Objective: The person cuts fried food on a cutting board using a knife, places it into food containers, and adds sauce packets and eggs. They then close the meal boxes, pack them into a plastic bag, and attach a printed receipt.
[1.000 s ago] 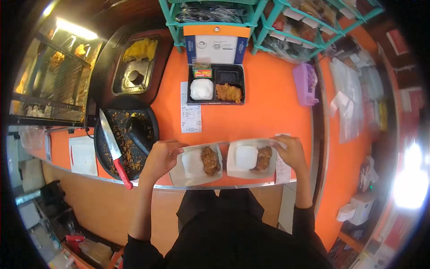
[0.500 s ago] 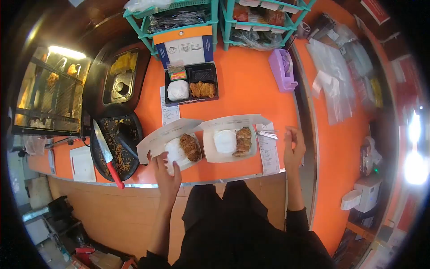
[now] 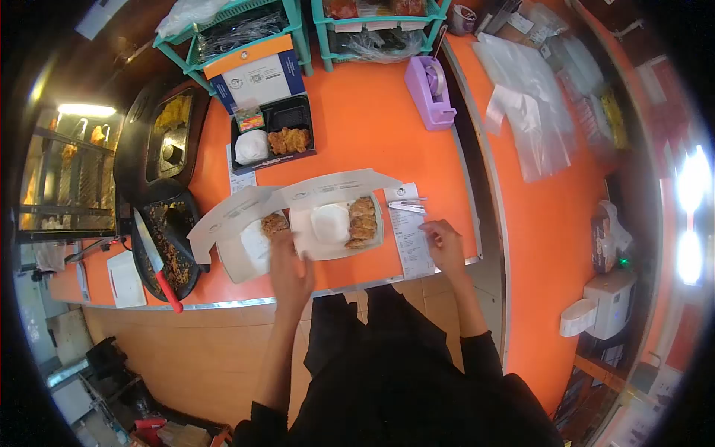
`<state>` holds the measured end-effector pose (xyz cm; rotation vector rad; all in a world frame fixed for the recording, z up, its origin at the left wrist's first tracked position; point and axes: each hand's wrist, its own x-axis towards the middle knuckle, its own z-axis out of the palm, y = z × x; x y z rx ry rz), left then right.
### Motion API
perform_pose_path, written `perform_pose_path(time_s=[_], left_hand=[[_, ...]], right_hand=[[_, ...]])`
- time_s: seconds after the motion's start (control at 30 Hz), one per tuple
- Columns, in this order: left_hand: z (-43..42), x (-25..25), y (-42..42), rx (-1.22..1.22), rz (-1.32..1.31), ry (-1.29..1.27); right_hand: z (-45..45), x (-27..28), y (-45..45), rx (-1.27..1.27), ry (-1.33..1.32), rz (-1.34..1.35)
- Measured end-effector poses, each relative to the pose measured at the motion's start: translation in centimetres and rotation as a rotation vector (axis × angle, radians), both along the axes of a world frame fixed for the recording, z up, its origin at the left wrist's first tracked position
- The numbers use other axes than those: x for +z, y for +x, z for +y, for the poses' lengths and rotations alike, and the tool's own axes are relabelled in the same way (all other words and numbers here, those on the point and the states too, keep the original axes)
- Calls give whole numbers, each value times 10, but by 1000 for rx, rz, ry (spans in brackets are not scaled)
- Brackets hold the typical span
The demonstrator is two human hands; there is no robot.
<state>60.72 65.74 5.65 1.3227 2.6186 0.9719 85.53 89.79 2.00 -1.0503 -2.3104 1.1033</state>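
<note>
My left hand [image 3: 290, 272] hovers over the near side of the left open paper box [image 3: 234, 257], fingers apart and holding nothing. In that box lie a white wrapped mound [image 3: 255, 242] and a piece of fried chicken [image 3: 275, 223], partly hidden by my hand. Beside it, the right paper box [image 3: 313, 246] holds another white wrapped mound [image 3: 330, 223] and sliced fried chicken [image 3: 363, 221]. My right hand [image 3: 445, 246] is at the edge of a printed receipt [image 3: 411, 242], its fingers loosely bent with nothing visible in them. A small silver stapler-like tool [image 3: 407, 206] rests on the receipt.
Behind stands an open black meal box [image 3: 298, 160] with chicken and a wrapped mound. A red-handled knife [image 3: 149, 242] lies on a black board [image 3: 186, 261] at left. A purple tape dispenser [image 3: 430, 100], plastic bags [image 3: 525, 104] and teal racks [image 3: 320, 33] are farther back.
The view has turned, so the counter appears farther left. My left hand has moved right relative to the left box, covering some chicken. My right hand has come closer to the receipt.
</note>
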Motion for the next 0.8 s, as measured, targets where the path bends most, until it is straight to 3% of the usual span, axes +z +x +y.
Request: perform_pose_path(time_s=[0.03,0.13,0.37,0.47,0.53,0.6,0.63,0.7,0.77,0.8], left_hand=[[17,2,4,-184,4,-90],[49,-32,11,-135,27,-242],[56,-22,5,-180,-340,-91],[60,-19,13,-171,-199,-123],[70,-5,35,1,204,-80],[71,-9,68,-126,244,-83],[81,-5,84,-404,49,-353],[91,-9,118,-682,-158,-626],[86,-35,148,-439,-364,-181],[88,-37,146,-442,-366,-179]], right_hand=[[1,1,-2,1,0,0],[-2,1,-12,64,-131,-79],[-1,-10,-17,8,-125,-65],[2,-4,-17,43,-190,-124],[0,-7,-13,59,-191,-112],[0,-7,-5,64,-167,-102],[-2,-5,-1,71,-144,-93],[-9,2,8,107,-151,-67],[-17,3,17,140,-151,-43],[-22,2,19,143,-131,-47]])
